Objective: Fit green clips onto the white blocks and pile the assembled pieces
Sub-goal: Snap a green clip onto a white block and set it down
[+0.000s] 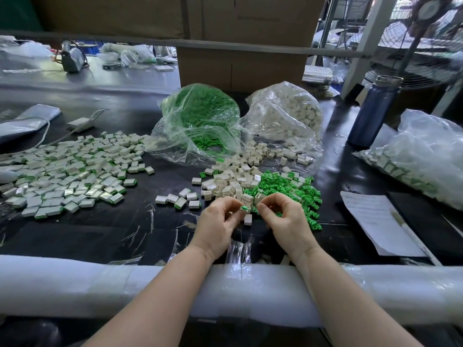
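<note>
Two forearms of mine cross the padded white foam rail [250, 291] at the bench's near edge, soft and wrapped in clear tape. Just past it, bare black tabletop [87, 236], glossy w/ tape scraps, open room to the left of my hands. My left hand [220, 221] has fingers curled, pinching a small green clip [245, 209] at the fingertips. My right hand [285, 216] is curled too, pinching something at the tips; can't tell what. One white block [247, 219] lies on the table between the hands.

Right behind the fingers: loose white blocks [233, 182], boxy and matte, touching a heap of green clips [288, 189], small and ribbed. Left, well apart, a wide spread of assembled pieces [67, 171], white w/ green edges. Right edge: a paper sheet [375, 221] and a filled clear bag [421, 156].

Farther back, two crinkled clear bags, green-clip bag [198, 118] and white-block bag [285, 116], then a blue bottle [373, 113] and cardboard box [240, 68].
</note>
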Demonstrator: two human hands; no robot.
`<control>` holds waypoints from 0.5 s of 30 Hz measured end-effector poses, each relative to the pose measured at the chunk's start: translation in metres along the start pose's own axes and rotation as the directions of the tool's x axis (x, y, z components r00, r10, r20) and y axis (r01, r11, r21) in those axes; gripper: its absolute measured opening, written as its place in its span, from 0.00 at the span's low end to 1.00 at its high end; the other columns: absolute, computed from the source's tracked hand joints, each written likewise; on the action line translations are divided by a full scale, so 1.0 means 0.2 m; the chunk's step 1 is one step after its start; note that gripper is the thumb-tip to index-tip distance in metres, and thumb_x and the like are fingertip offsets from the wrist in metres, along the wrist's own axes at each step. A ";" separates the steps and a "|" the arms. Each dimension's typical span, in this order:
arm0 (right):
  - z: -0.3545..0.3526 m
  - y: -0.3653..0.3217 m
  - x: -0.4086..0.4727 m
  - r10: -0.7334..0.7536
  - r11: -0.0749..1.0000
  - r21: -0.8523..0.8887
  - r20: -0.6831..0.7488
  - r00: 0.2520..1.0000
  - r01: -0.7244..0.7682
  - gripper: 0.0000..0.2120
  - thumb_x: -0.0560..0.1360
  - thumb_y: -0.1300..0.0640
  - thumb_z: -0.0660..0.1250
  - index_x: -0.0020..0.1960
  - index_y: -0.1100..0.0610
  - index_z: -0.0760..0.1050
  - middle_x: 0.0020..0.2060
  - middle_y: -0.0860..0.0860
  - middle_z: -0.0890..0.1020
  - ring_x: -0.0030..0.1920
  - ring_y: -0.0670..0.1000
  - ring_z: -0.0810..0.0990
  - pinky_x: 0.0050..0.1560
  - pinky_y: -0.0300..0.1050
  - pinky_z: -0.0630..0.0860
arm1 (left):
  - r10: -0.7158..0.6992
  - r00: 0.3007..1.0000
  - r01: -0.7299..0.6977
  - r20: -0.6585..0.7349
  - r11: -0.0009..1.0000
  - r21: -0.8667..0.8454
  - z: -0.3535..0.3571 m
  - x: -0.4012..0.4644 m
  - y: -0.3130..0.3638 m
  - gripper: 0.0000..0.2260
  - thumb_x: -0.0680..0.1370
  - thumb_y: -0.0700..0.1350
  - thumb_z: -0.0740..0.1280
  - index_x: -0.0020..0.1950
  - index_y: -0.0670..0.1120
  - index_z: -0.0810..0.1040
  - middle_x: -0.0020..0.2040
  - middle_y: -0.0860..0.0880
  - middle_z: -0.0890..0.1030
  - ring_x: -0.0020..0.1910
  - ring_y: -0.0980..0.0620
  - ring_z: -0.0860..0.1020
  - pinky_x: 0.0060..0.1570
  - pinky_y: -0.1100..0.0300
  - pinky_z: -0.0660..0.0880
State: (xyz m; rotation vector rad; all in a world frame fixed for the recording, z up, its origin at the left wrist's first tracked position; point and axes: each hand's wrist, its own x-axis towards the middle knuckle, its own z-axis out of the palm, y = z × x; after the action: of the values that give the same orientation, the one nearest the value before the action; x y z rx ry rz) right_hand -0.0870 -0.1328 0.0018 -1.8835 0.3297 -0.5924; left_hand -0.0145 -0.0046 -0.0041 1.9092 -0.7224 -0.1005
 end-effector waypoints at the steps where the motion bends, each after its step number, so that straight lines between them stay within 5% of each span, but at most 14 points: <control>1: 0.00 0.00 0.00 0.008 1.000 -0.002 -0.026 1.000 -0.008 0.06 0.73 0.63 0.69 0.39 0.55 0.76 0.34 0.48 0.78 0.33 0.39 0.74 0.38 0.31 0.73 | -0.022 0.998 0.021 -0.051 1.000 -0.022 -0.01 0.00 0.00 0.04 0.75 0.39 0.67 0.49 0.46 0.78 0.42 0.51 0.79 0.41 0.56 0.77 0.45 0.69 0.75; 6: -0.01 0.00 0.00 -0.022 0.995 -0.104 -0.121 0.992 0.009 0.05 0.73 0.62 0.69 0.38 0.56 0.76 0.34 0.49 0.77 0.35 0.44 0.73 0.37 0.31 0.72 | -0.148 0.916 0.123 -0.374 0.988 -0.089 -0.05 0.01 -0.03 0.09 0.76 0.36 0.66 0.52 0.48 0.80 0.42 0.50 0.81 0.34 0.60 0.78 0.37 0.73 0.74; 8: -0.01 0.01 0.00 -0.017 0.991 -0.137 -0.168 0.986 -0.006 0.05 0.72 0.61 0.70 0.38 0.57 0.76 0.35 0.51 0.78 0.36 0.48 0.74 0.39 0.37 0.74 | -0.169 0.863 0.174 -0.476 0.984 -0.034 -0.06 0.03 -0.04 0.10 0.76 0.36 0.65 0.53 0.46 0.81 0.48 0.47 0.79 0.40 0.53 0.79 0.44 0.68 0.74; 11: -0.02 0.03 0.01 -0.008 0.981 -0.189 -0.233 0.972 -0.037 0.05 0.72 0.61 0.70 0.38 0.56 0.76 0.36 0.53 0.79 0.37 0.51 0.75 0.41 0.45 0.74 | -0.233 0.831 0.257 -0.506 0.966 -0.022 -0.07 0.04 -0.06 0.11 0.76 0.35 0.65 0.57 0.42 0.80 0.58 0.44 0.72 0.55 0.47 0.76 0.57 0.66 0.68; 15: -0.03 0.04 0.02 -0.030 0.959 -0.279 -0.290 0.957 -0.055 0.05 0.73 0.60 0.69 0.38 0.56 0.76 0.34 0.51 0.77 0.35 0.50 0.73 0.39 0.44 0.71 | -0.269 0.835 0.332 -0.481 0.942 0.051 -0.07 0.04 -0.07 0.15 0.75 0.36 0.66 0.62 0.38 0.75 0.64 0.43 0.65 0.61 0.46 0.71 0.57 0.70 0.61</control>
State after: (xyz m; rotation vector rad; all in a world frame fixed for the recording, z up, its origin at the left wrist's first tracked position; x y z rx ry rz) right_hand -0.0862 -0.1419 -0.0041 -2.0668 0.6494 -0.8543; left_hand 0.0027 0.0066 -0.0071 2.0536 -0.0964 0.2155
